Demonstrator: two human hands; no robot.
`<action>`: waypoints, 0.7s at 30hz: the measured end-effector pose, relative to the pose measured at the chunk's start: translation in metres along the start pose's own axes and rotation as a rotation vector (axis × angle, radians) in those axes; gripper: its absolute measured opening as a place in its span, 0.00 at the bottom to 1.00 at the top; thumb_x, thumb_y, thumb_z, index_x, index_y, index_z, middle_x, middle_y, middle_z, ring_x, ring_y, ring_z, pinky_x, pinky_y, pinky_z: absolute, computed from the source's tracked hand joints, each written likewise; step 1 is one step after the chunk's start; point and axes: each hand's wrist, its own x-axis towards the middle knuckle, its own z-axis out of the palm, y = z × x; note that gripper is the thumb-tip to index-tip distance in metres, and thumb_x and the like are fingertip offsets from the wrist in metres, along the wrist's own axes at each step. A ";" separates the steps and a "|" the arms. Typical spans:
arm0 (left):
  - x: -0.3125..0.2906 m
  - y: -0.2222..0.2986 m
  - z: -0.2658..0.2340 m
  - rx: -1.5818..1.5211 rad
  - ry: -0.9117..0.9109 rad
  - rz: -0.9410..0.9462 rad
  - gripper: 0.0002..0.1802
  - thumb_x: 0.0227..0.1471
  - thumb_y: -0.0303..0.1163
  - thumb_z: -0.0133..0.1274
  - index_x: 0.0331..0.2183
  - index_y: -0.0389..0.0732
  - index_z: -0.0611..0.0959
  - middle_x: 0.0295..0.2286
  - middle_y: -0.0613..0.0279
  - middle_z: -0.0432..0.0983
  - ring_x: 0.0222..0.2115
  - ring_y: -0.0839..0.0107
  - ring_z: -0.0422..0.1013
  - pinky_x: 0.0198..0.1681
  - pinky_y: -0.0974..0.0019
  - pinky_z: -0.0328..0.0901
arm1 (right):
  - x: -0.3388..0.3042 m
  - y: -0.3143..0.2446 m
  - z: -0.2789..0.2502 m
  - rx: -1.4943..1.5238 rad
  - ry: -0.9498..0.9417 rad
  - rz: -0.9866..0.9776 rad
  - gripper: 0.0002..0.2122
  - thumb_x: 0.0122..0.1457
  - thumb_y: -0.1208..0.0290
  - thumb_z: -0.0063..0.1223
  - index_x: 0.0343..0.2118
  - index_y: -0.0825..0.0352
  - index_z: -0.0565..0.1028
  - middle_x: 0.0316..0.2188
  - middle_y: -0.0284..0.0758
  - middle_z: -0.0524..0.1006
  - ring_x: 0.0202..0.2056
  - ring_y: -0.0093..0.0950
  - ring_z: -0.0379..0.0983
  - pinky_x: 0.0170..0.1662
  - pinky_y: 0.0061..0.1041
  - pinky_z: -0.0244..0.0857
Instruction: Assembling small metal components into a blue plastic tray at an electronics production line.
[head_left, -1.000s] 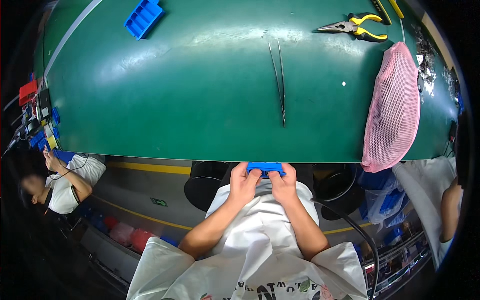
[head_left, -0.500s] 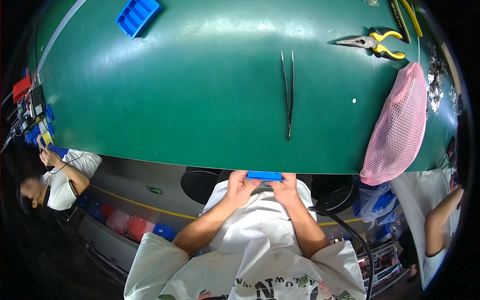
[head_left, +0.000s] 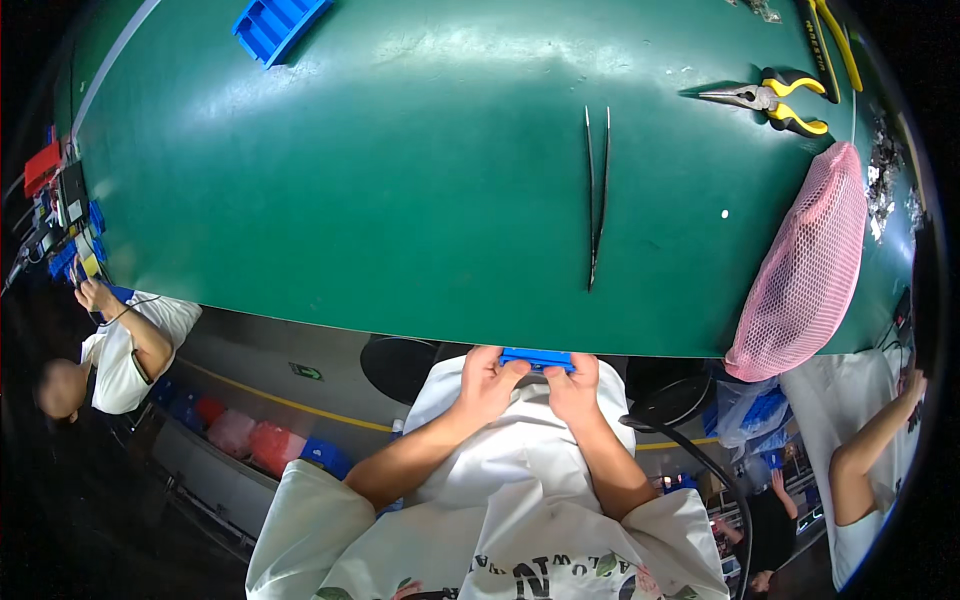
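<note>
At the near table edge, my two hands hold a flat blue plastic piece (head_left: 537, 357) between them, low in front of my white shirt. My left hand (head_left: 484, 390) grips its left end with the thumb pointing inward. Curled round the right end, my right hand (head_left: 574, 392) has its thumb close to the piece's near side. My palms and the thighs' cloth hide the underside, so its full shape cannot be told. Beyond my hands, black tweezers (head_left: 594, 220) lie on the green table with their tips pointing away.
Long-nose pliers (head_left: 770, 98) and another yellow-handled tool (head_left: 832, 50) lie at the far right. A pink mesh bag (head_left: 802, 262) rests by the right edge. A blue compartment tray (head_left: 279, 30) sits far left. Co-workers are at both sides, and a black cable (head_left: 705, 462) runs beside my right arm.
Both thumbs have shifted on the blue piece, and its far edge now looks tilted differently. The view has moved slightly, and a person in black now shows at the lower right.
</note>
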 end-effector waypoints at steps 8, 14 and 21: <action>-0.007 0.035 0.021 -0.161 0.106 -0.240 0.17 0.55 0.37 0.50 0.41 0.35 0.73 0.29 0.66 0.72 0.27 0.82 0.67 0.28 0.76 0.67 | -0.012 -0.021 0.006 0.208 0.014 0.242 0.15 0.56 0.63 0.52 0.39 0.71 0.72 0.32 0.32 0.75 0.32 0.19 0.69 0.37 0.20 0.63; -0.007 0.053 0.036 -0.190 0.166 -0.267 0.16 0.56 0.37 0.48 0.40 0.34 0.73 0.30 0.65 0.73 0.29 0.80 0.70 0.30 0.74 0.69 | -0.008 -0.022 0.005 0.396 -0.022 0.369 0.14 0.59 0.64 0.49 0.39 0.71 0.73 0.31 0.29 0.75 0.31 0.16 0.68 0.35 0.18 0.65; -0.001 0.029 0.023 -0.183 0.075 -0.080 0.16 0.56 0.35 0.47 0.41 0.33 0.73 0.31 0.62 0.73 0.31 0.76 0.71 0.32 0.68 0.72 | 0.009 0.006 0.004 0.223 -0.067 0.033 0.19 0.57 0.55 0.50 0.35 0.71 0.73 0.26 0.28 0.74 0.28 0.14 0.65 0.31 0.17 0.62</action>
